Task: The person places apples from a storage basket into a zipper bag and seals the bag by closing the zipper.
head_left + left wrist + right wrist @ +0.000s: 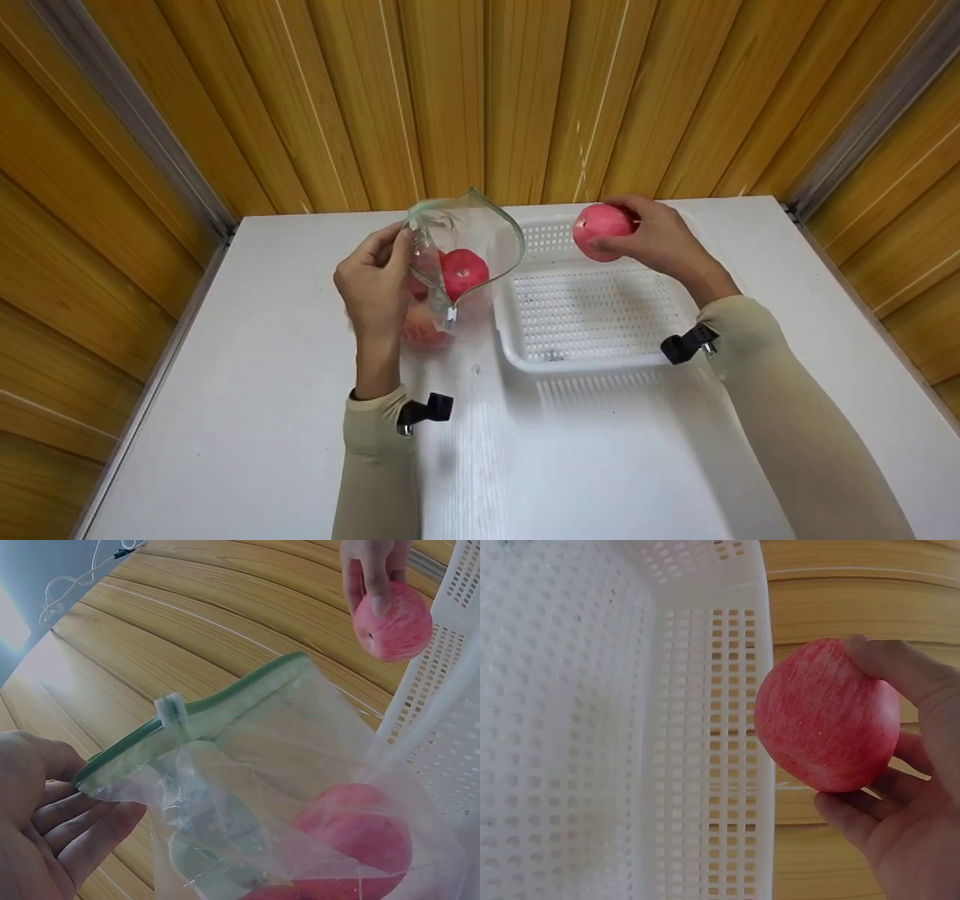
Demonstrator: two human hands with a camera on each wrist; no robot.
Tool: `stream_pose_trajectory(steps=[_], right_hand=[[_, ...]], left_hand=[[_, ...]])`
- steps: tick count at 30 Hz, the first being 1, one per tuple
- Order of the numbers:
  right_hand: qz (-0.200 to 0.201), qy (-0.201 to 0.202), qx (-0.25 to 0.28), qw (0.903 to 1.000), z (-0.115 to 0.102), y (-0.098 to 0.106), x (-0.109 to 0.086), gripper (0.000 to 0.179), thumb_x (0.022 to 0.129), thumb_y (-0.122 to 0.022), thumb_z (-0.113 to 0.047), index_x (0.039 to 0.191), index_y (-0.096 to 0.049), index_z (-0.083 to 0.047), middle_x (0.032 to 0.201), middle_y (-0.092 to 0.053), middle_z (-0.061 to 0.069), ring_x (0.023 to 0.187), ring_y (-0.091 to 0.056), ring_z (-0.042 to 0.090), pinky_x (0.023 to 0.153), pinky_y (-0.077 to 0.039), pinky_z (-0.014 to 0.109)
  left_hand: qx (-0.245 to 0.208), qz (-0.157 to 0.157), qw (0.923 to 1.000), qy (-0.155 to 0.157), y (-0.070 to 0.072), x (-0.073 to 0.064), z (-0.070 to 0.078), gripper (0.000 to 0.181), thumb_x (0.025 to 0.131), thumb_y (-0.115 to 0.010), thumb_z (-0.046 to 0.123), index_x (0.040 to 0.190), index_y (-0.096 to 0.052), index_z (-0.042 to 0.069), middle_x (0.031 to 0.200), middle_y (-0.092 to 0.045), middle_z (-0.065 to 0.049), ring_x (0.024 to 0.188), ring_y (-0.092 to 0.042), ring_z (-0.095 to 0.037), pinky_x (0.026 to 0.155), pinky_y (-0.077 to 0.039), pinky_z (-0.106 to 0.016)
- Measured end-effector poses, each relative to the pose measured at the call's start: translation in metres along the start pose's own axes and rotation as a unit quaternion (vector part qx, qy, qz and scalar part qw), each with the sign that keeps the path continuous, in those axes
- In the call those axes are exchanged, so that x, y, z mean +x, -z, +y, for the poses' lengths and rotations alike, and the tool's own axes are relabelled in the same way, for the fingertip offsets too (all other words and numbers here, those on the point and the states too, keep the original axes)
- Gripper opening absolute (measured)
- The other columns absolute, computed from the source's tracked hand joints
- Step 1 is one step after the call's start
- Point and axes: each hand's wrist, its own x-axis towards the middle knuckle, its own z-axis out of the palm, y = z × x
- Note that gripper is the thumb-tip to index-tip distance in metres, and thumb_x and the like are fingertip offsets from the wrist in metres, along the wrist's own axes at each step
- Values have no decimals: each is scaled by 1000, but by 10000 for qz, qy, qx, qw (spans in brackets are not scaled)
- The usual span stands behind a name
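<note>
My left hand (375, 281) pinches the rim of a clear zip bag (499, 259) between thumb and fingers. The bag's mouth gapes, and its green zip edge with a white slider (172, 711) shows in the left wrist view. Inside the bag are red apples; one apple (463, 273) shows through the opening, others are seen blurred through the plastic. My right hand (660, 236) grips another pinkish-red apple (829, 716), thumb on one side and fingers on the other. It holds this apple above the far side of a white plastic basket (592, 367).
The basket, with perforated walls and floor, stands right of the bag on a white table (247, 375). Yellow wood-look panels (450, 97) rise behind and at both sides. A white cable (71, 581) shows at the upper left of the left wrist view.
</note>
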Motion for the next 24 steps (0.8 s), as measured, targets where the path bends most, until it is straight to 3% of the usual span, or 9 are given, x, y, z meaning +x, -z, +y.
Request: stream_pose_trajectory(steps=[7,14,24], right_hand=[[346,305,425,9980,-12,-10,-4,72,90,-88,-32,152,-55,-12,145,-59,11,128,-57,31,104,-54,52],[543,524,650,9950,-17,-17,-11,75,91,-87,-30,155,-53,-10,149,-58,13,132,-56,32,106,-53,52],[916,719,1132,9867,-28,-28,-19,75,90,-88,-27,154,-54,-8,145,-61,13,131,-58,28,110,-51,46]], left_hand=[[-58,-27,10000,23,0,-2,2,15,99,-77,9,109,-82,-1,99,-81,-9,85,-78,-21,73,-63,-24],[-44,-48,9998,166,-4,-3,4,17,99,-77,12,111,-82,1,101,-81,-7,87,-78,-19,75,-63,-27],[-80,-67,9999,95,-5,-4,5,17,99,-77,11,110,-82,0,100,-81,-8,86,-78,-19,75,-63,-27]])
